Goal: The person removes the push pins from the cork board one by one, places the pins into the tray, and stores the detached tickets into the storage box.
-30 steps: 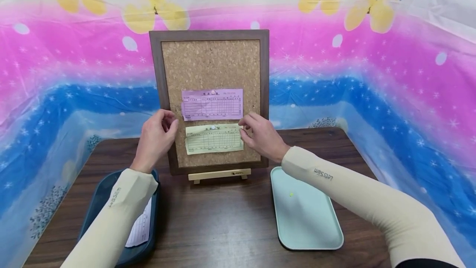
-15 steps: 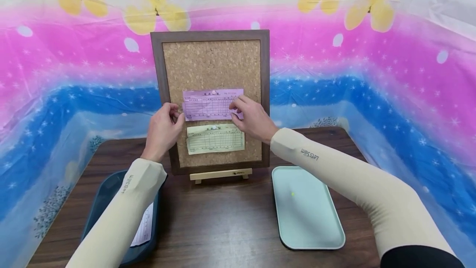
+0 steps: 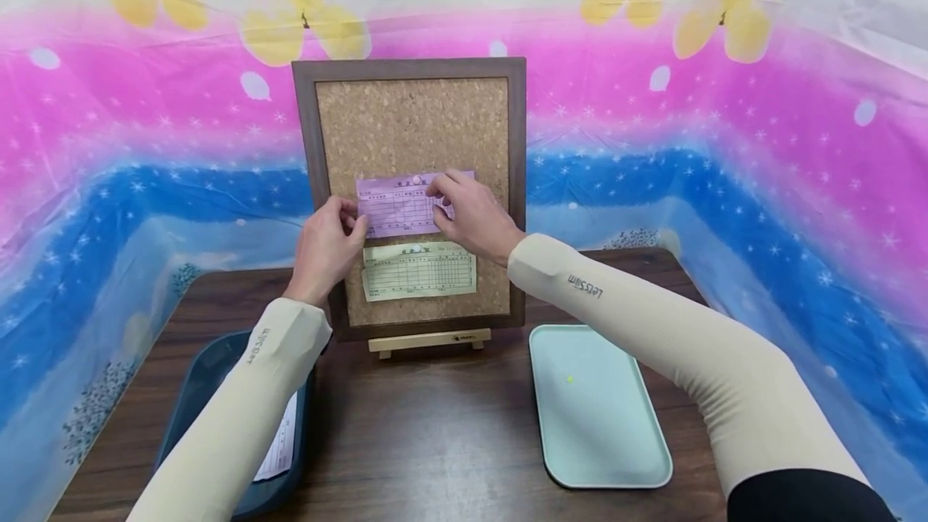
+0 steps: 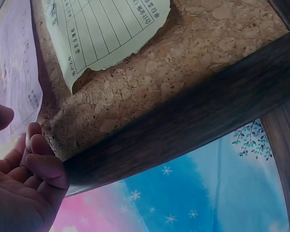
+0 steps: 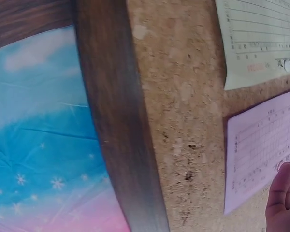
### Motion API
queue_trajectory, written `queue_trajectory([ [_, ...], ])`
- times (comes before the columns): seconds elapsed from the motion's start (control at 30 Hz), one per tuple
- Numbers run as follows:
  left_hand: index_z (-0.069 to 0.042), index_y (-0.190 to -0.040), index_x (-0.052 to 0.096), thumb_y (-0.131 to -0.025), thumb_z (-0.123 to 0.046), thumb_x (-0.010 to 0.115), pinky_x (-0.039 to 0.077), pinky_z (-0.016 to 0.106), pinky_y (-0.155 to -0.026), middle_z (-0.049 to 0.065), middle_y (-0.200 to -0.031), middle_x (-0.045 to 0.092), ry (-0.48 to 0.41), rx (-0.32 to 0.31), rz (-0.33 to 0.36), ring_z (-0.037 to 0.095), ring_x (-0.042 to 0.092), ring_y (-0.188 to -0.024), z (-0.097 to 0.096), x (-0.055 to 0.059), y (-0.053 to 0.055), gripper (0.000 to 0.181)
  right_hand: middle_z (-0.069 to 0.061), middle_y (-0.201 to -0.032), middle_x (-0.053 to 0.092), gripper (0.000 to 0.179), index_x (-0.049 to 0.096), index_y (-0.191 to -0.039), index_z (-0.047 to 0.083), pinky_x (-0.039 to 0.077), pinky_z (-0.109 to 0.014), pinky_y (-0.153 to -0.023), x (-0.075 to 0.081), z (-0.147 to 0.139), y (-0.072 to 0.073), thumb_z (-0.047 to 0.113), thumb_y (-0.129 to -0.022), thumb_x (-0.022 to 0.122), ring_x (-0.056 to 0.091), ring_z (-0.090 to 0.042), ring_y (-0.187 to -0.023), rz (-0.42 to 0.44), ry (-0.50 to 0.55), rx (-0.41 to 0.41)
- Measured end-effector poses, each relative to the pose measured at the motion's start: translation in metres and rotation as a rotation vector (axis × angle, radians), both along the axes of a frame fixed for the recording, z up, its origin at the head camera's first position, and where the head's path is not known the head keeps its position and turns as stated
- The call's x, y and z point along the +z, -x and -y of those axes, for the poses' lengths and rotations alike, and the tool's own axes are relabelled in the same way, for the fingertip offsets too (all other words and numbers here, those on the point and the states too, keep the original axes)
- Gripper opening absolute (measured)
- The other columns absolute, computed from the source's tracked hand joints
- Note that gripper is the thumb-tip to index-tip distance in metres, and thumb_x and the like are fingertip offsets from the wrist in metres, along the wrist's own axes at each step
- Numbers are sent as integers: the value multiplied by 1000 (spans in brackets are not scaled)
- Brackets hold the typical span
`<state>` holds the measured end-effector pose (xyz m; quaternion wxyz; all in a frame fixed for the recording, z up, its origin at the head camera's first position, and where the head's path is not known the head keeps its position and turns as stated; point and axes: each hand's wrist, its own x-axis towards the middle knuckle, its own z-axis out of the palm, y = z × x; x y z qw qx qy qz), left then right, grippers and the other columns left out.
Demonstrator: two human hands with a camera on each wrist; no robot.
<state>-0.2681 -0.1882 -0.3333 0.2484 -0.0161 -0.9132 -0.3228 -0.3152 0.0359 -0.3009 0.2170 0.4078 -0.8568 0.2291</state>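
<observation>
One purple slip [image 3: 395, 208], with a white pin [image 3: 416, 180] near its top edge, hangs just below centre of the cork board [image 3: 413, 127], mid-frame, directly above a green slip [image 3: 419, 276]. Left hand [image 3: 322, 252], left of centre, has bent fingers at the purple slip's left edge, thumb and forefinger slightly parted; cannot tell whether they grip it. Right hand [image 3: 478, 220], over the slip's right part, has loosely bent fingers, thumb and forefinger apart, holding nothing, near the pin.

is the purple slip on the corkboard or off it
On: the purple slip sits against the corkboard, with a pale pin at its top edge, just above the green slip.
</observation>
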Motion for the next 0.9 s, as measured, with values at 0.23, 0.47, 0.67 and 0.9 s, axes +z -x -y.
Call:
queue_trajectory([
  [0.23, -2, -98, 56, -95, -20, 52, 39, 39, -69, 11, -86, 56, 5, 9, -30, 27, 52, -76, -3, 1, 3, 18, -4, -101, 57, 19, 60, -105, 4, 45, -22, -75, 6, 12, 4, 5, -86, 61, 57, -14, -88, -18, -5, -28],
  [0.47, -3, -91, 55, -95, -19, 50, 38, 39, -67, 11, -82, 55, 22, 23, -38, 27, 51, -74, -2, 3, 4, 17, -5, -100, 56, 20, 60, -106, 4, 44, -22, -77, 11, 28, 14, 5, -86, 62, 54, -14, -88, 18, -14, -84],
  [0.67, -3, -89, 55, -94, -18, 51, 38, 39, -68, 11, -84, 53, 36, 20, -47, 27, 50, -75, -2, 3, 4, 16, -2, -98, 54, 18, 61, -104, 7, 43, -23, -77, 12, 37, 17, 7, -86, 64, 52, -12, -87, 44, 3, -118],
  [0.9, -3, -89, 55, -94, -17, 51, 38, 39, -67, 11, -84, 53, 30, 11, -54, 27, 50, -75, -3, 3, 5, 15, -3, -96, 53, 14, 61, -100, 6, 43, -24, -78, 15, 41, 18, 6, -86, 62, 53, -14, -86, 39, -10, -161],
])
